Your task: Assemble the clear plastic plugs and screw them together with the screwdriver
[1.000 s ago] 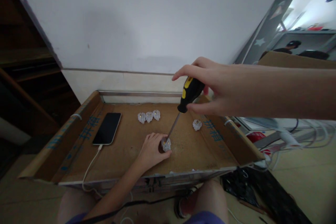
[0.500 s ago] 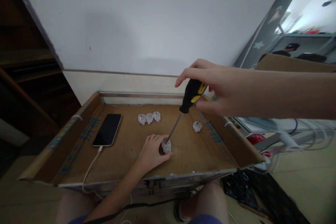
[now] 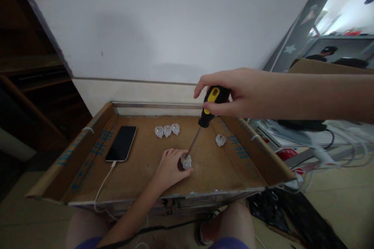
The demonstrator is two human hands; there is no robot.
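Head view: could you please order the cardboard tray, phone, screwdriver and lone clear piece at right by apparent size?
1. Cardboard tray
2. Phone and screwdriver: unsure; the screwdriver looks longer but thinner and is partly covered.
3. Lone clear piece

On the cardboard worktop (image 3: pixel 210 177) in front of you, blue characters (image 3: pixel 102 142) on your left appear to read 拼箱, and the blue print (image 3: pixel 239 146) on your right seems to give the same two. Blue marks (image 3: pixel 64 158) along the left flap and dark marks (image 3: pixel 172 203) on the edge nearest you are too blurred for you to read.
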